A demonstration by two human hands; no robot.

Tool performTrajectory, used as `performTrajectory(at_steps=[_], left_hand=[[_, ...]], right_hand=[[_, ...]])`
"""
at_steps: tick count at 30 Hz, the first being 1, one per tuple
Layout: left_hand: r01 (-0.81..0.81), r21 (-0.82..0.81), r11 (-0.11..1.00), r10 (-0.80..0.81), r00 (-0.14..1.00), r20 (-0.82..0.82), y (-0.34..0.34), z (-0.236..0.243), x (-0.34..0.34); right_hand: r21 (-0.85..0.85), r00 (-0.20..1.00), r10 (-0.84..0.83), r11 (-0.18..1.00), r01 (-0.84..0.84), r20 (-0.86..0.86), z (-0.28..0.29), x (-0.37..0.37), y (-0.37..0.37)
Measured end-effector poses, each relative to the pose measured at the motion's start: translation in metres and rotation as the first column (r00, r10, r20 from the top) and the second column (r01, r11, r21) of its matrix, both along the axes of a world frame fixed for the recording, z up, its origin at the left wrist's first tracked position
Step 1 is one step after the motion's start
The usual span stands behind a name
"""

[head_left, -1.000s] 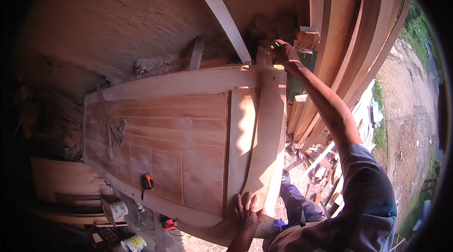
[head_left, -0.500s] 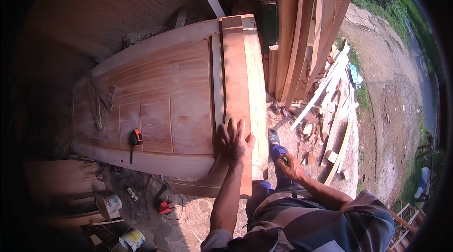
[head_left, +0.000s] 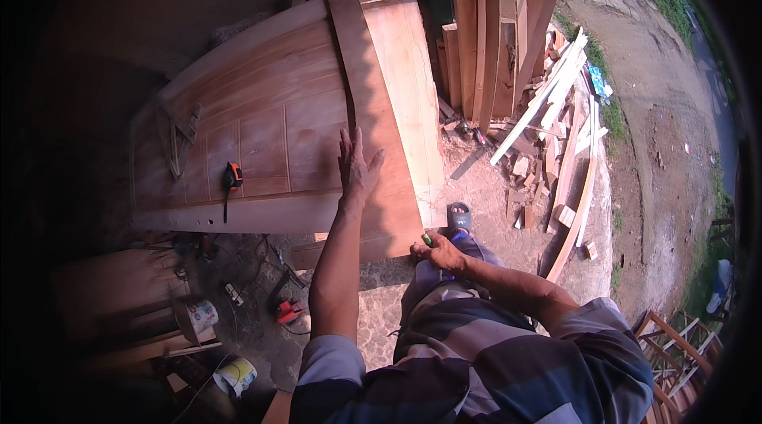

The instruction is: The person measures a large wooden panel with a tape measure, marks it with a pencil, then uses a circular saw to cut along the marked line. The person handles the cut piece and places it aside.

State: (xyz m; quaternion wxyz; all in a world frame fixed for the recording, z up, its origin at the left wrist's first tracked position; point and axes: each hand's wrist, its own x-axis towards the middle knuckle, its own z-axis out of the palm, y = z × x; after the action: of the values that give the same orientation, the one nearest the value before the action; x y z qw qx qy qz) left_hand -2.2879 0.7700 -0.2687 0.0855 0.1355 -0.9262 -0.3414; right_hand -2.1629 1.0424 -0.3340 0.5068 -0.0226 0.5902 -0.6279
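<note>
A wide reddish plank (head_left: pixel 387 138) lies at a slant across the right end of a panelled wooden door (head_left: pixel 313 132). My left hand (head_left: pixel 359 172) rests on the plank's left part, fingers stretched out and thumb apart. My right hand (head_left: pixel 444 254) is closed at the plank's near right corner, its fingers at the edge. A small green thing (head_left: pixel 427 240) sticks out of it; most is hidden, so its kind does not show. An orange and black tape measure (head_left: pixel 232 176) lies on the door, left of my left hand.
Joined wood strips (head_left: pixel 183 141) lie on the door's left part. Tall boards (head_left: pixel 496 35) stand beyond its right end, with offcuts (head_left: pixel 544 162) heaped on the ground. A red power tool (head_left: pixel 290 311), cords and buckets (head_left: pixel 236 375) are at lower left.
The plank now lies more slanted on the door, baring more pale wood on its right. My right hand has come from beside my leg to the plank's near corner. The view has shifted.
</note>
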Motion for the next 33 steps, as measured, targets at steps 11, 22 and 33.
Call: performTrajectory(at_steps=[11, 22, 33], left_hand=[[0.611, -0.417, 0.673, -0.381, 0.769, 0.513, -0.039, 0.013, 0.204], [0.654, -0.382, 0.653, -0.513, 0.753, 0.412, -0.074, 0.003, 0.182], [0.674, -0.355, 0.648, -0.534, 0.734, 0.419, -0.087, 0.006, 0.185]], right_hand=[[-0.198, 0.946, -0.233, 0.94, 0.279, 0.227, 0.034, 0.012, -0.015], [-0.04, 0.822, -0.566, 0.822, 0.569, 0.053, 0.031, 0.04, -0.052], [-0.111, 0.85, -0.524, 0.843, 0.527, 0.052, 0.03, 0.042, -0.062]])
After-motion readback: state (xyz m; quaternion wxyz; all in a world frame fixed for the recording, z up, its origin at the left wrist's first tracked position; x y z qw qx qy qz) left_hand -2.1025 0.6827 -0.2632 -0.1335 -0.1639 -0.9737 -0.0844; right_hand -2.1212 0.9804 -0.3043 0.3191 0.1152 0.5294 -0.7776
